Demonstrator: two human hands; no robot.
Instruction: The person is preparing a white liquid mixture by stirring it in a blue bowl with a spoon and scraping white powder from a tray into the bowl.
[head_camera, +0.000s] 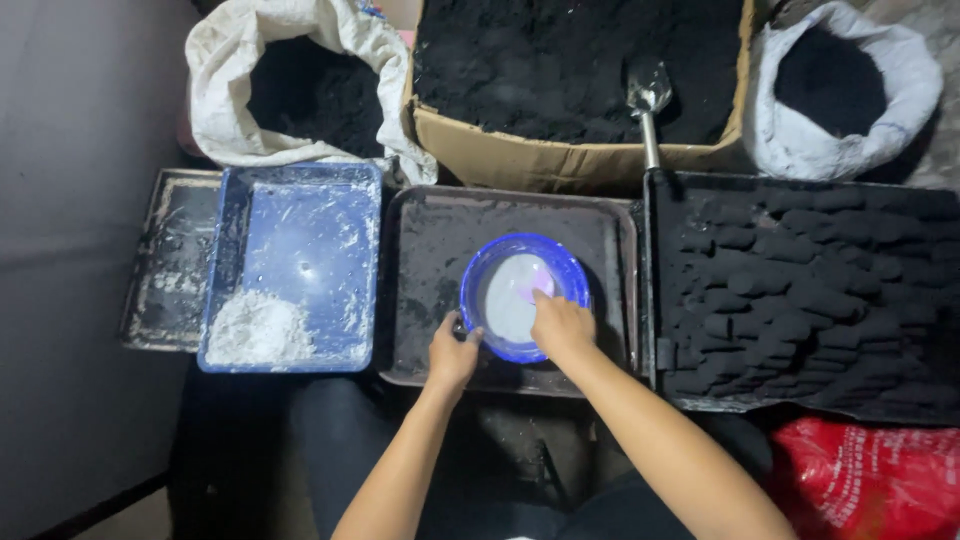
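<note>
Left hand (453, 352): grips near rim of bowl (478, 270). Right hand (562, 325): fingers curled inside bowl; whether it holds anything cannot be told. Bowl: blue, round, no long axis, mouth up, holds pale grey paste; sits mid dark tray (430, 240). Left of bowl: blue tray (310, 240) with white powder (255, 328). Right of bowl: black tray (800, 290) of dark lumps. Beyond bowl: cardboard box (520, 155) of black powder with trowel (648, 100), handle toward bowl; two white sacks (225, 90) flank it.
</note>
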